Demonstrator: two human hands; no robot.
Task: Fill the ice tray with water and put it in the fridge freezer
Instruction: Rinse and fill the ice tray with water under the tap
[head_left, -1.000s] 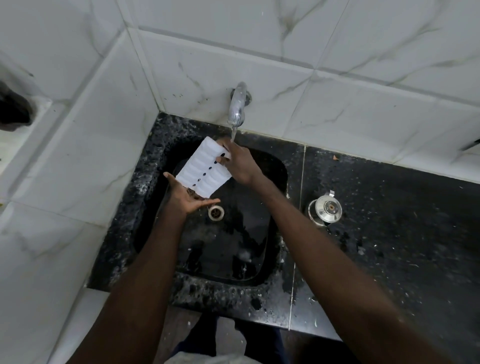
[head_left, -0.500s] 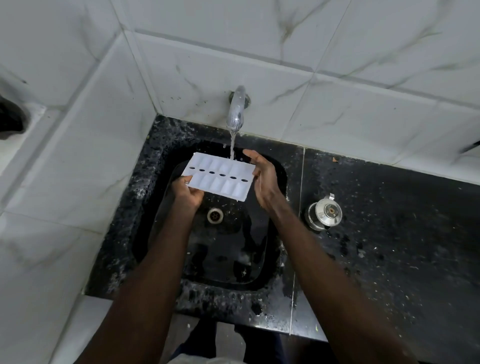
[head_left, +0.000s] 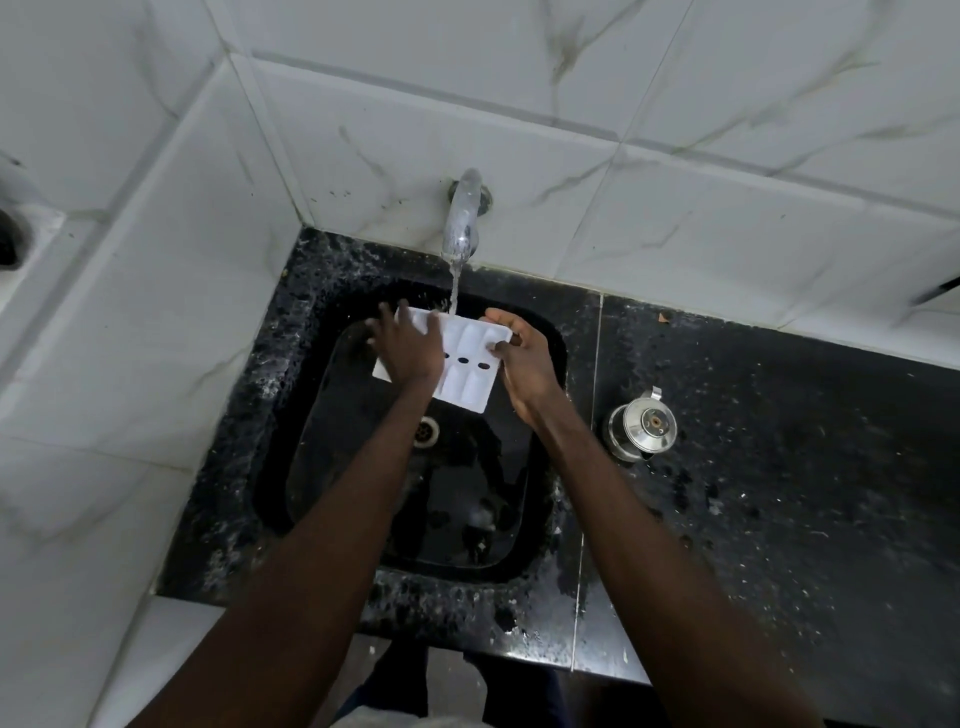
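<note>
Ice tray (head_left: 470, 358): over the sink (head_left: 311, 364), its far edge under the tap (head_left: 462, 223) stream.
Left grip (head_left: 408, 351): your fingers lie spread flat on its left half.
Right grip (head_left: 522, 356): your thumb and fingers pinch its right end.
Table (head_left: 779, 493): steel vessel (head_left: 641, 428) beside the sink.

A single wide-angle head camera looks steeply down over the black sink (head_left: 228, 467), facing the tiled wall (head_left: 519, 104) and the tap (head_left: 462, 223). It sits near: the person's forearms (head_left: 322, 545) enter from the bottom edge, and the dark desk (head_left: 779, 519) fills the right side.
</note>
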